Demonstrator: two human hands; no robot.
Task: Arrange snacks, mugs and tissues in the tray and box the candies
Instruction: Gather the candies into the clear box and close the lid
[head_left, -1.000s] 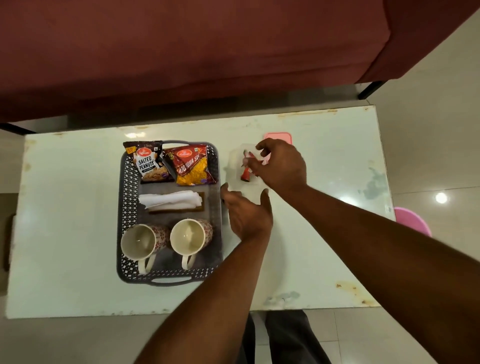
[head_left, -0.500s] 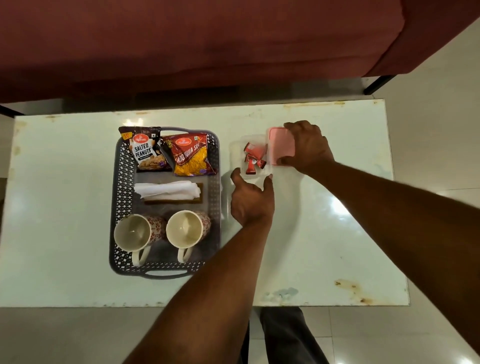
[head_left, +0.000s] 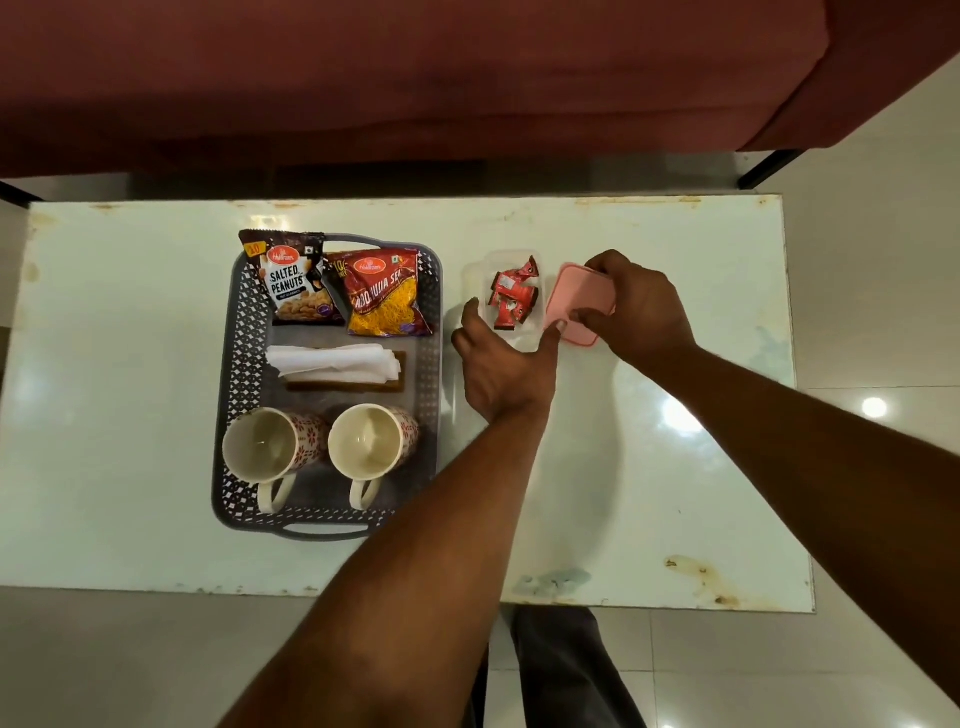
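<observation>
A grey perforated tray (head_left: 236, 374) on the white table holds a salted peanuts packet (head_left: 293, 283), a red snack packet (head_left: 387, 296), white tissues (head_left: 332, 361) on a brown holder and two empty mugs (head_left: 260, 449) (head_left: 371, 447). Right of the tray a clear plastic box (head_left: 475, 275) contains several red candies (head_left: 511, 293). My left hand (head_left: 501, 371) grips the box's near end with thumb and finger spread around it. My right hand (head_left: 641, 306) holds the pink lid (head_left: 579, 301), tilted, just right of the box.
A dark red sofa (head_left: 415, 78) runs along the table's far edge. The table (head_left: 649, 467) has rust stains near its front right corner. My trouser leg (head_left: 561, 670) shows below the front edge, over a tiled floor.
My right hand let go of the candies, took hold of the pink lid and lifted it beside the box. My left hand slid up to the box's near end.
</observation>
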